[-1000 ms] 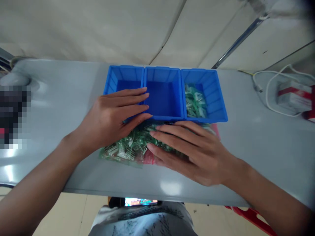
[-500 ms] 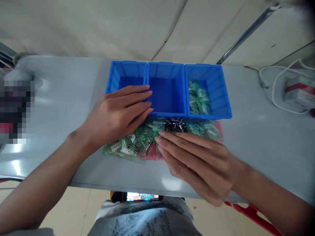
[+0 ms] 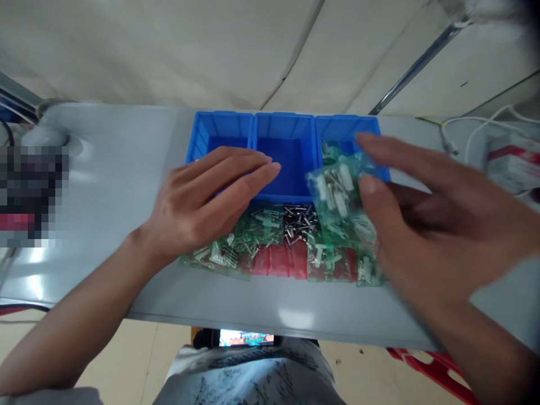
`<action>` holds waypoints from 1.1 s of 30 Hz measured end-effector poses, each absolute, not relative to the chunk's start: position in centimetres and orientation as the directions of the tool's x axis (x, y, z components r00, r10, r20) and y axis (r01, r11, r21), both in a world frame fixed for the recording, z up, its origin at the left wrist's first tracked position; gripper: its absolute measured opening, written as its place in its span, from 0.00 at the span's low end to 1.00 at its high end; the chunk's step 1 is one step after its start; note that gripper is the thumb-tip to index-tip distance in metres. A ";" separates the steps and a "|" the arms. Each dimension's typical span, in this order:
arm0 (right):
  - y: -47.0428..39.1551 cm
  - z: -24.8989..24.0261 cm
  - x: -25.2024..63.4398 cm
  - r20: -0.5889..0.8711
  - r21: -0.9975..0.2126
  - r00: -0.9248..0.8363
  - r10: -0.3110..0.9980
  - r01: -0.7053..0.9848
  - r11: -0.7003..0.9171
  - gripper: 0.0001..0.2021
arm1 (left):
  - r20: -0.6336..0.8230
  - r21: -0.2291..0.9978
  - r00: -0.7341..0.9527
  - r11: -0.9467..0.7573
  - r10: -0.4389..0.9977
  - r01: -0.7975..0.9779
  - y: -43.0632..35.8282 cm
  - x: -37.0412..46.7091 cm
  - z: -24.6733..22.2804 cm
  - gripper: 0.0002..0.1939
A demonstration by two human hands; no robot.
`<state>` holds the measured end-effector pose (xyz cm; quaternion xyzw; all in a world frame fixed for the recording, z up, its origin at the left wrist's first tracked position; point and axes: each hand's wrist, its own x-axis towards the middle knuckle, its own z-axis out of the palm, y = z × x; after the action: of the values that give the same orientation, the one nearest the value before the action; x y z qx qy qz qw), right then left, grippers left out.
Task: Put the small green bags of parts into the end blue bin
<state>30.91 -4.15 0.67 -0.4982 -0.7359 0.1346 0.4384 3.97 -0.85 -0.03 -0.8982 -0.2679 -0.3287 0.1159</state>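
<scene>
As grn bag tilts, wht plugs steep, tops L

Pale shirt with dark mottled print; apparently a greyish sleeve, lower left.

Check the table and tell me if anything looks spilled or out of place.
Perhaps the small metal pieces in front of the middle blue bin: they look loose, unlike the contents of the green plastic bags beside them. I can't tell whether they're actually spilled or bagged.
</scene>
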 end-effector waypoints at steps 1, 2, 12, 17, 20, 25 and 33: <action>-3.5 0.6 30.7 0.485 -0.729 -0.040 0.874 0.533 0.429 0.21 | 0.657 -0.043 0.643 -0.832 0.393 0.553 -1.0 4.1 -0.1 0.23; -3.0 0.5 30.4 0.432 -0.814 -0.005 0.902 0.428 0.393 0.18 | 0.660 -0.050 0.645 -0.834 0.385 0.549 -1.1 4.2 -0.2 0.24; -3.9 0.2 30.2 0.397 -0.840 -0.369 0.840 0.223 0.495 0.29 | 0.701 0.460 0.201 -0.649 0.685 0.606 -2.6 5.1 0.0 0.07; -3.0 -1.6 30.6 0.652 -0.400 -0.414 0.635 0.524 0.752 0.31 | 0.463 0.815 0.087 -0.463 0.882 0.348 -3.0 6.1 0.5 0.02; -3.1 -0.8 29.8 0.622 -0.416 -0.300 0.723 0.655 0.630 0.16 | 0.431 0.820 0.148 -0.455 0.890 0.346 -3.2 6.5 0.8 0.03; -3.7 0.7 29.6 0.685 -0.406 -0.210 0.697 0.685 0.605 0.11 | 0.586 0.619 0.216 -0.604 0.781 0.503 -3.3 6.2 0.4 0.07; -3.9 0.8 29.5 0.319 -0.889 -0.176 0.931 0.286 0.358 0.12 | 0.720 0.119 0.490 -0.783 0.492 0.611 -3.2 4.9 -0.7 0.23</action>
<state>29.49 -3.92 0.82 -0.4460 -0.6826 0.3492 0.4616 4.88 -3.16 -0.70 -0.8598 -0.3205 -0.3901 0.0761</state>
